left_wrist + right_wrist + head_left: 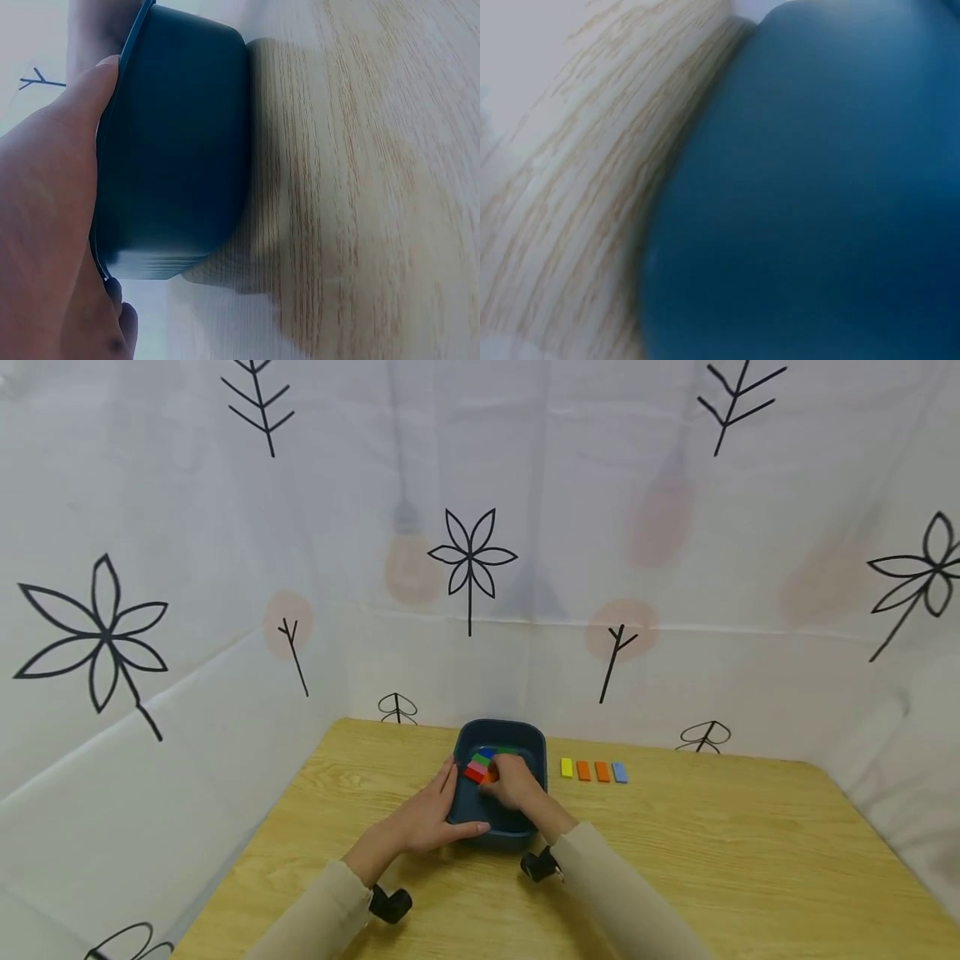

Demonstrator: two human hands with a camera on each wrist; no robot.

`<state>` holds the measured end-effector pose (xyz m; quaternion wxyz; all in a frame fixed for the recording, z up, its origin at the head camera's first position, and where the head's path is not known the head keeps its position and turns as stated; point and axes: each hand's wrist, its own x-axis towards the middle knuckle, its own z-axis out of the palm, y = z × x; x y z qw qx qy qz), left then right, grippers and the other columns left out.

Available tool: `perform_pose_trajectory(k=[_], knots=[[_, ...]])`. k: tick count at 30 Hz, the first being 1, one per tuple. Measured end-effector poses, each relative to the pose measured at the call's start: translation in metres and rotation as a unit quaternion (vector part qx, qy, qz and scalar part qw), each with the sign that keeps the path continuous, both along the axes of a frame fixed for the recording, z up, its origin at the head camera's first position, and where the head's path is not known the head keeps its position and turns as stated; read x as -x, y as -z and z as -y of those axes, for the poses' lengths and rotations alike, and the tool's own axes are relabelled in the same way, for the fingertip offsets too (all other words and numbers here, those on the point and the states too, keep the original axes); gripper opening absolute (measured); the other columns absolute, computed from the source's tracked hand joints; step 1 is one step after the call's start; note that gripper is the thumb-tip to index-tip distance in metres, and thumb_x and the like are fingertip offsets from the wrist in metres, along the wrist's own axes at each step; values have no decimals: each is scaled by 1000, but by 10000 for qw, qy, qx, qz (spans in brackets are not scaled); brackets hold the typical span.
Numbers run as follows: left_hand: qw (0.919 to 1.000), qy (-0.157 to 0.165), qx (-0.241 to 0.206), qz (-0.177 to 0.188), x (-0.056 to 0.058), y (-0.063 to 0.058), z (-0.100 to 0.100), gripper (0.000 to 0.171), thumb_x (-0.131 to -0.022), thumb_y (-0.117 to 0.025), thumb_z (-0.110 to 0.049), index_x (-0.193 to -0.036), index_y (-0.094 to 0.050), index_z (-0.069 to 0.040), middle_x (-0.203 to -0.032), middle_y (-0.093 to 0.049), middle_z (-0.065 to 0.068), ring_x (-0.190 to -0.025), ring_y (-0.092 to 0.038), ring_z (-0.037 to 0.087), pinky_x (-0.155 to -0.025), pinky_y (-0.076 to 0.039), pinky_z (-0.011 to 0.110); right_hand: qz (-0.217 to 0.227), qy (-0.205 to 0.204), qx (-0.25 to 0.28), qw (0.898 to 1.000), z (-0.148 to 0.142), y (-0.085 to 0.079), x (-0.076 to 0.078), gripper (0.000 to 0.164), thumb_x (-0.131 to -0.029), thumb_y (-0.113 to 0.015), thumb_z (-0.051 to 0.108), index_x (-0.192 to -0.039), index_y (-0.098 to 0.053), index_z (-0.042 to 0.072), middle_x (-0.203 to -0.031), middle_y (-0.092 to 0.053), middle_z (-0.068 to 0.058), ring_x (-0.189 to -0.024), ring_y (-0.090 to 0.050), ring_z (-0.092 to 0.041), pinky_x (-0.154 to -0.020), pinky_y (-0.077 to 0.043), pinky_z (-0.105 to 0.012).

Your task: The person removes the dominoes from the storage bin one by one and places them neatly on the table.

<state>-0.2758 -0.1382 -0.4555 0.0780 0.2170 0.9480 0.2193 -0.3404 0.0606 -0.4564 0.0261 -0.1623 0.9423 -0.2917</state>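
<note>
In the head view my left hand rests on the near left corner of a dark blue plastic bin. Its fingers lie straight along the left side and its thumb lies on the near rim, as the left wrist view also shows. My right hand reaches into the bin with curled fingers and pinches an orange tile, partly hidden by the fingers. Beside it in the bin lie small coloured tiles: a red tile, a pink one, and green and blue ones. The bin's outer wall fills most of the right wrist view.
Right of the bin, a yellow tile, two orange tiles and a light blue tile stand in a row on the wooden table. A white patterned curtain surrounds the table's back and sides.
</note>
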Motion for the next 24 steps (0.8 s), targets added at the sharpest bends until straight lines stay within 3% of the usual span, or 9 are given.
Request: perform_pose_trajectory(k=[6,14,24], knots=[[10000,-15,5,5,1,2,0,120,-87,-49,-84,-165,-7,-4,-172,4,8,-155,-21,33,-120,-30,50,-251,-359,154,9989,-8,-12,-12,31,-90,-81,20,-109,-70,-2,-107,-72,-15,-96,-66,-28,-90,-56,-47],[10000,-53,-1,-78,2,5,0,120,-87,-50,-84,-164,-7,-3,-172,3,10,-154,-22,34,-119,-32,50,-478,-582,269,9968,-21,-25,-30,29,-90,-81,19,-109,-72,0,-100,-71,-9,-89,-64,-22,-82,-56,-43],[9999,-67,-84,-54,0,3,-1,120,-87,-52,-83,-165,-6,-4,-172,4,9,-154,-23,35,-119,-33,50,-509,-734,443,9950,-37,-33,-43,37,-90,-82,22,-115,-71,-3,-102,-70,-8,-90,-63,-21,-85,-56,-41]])
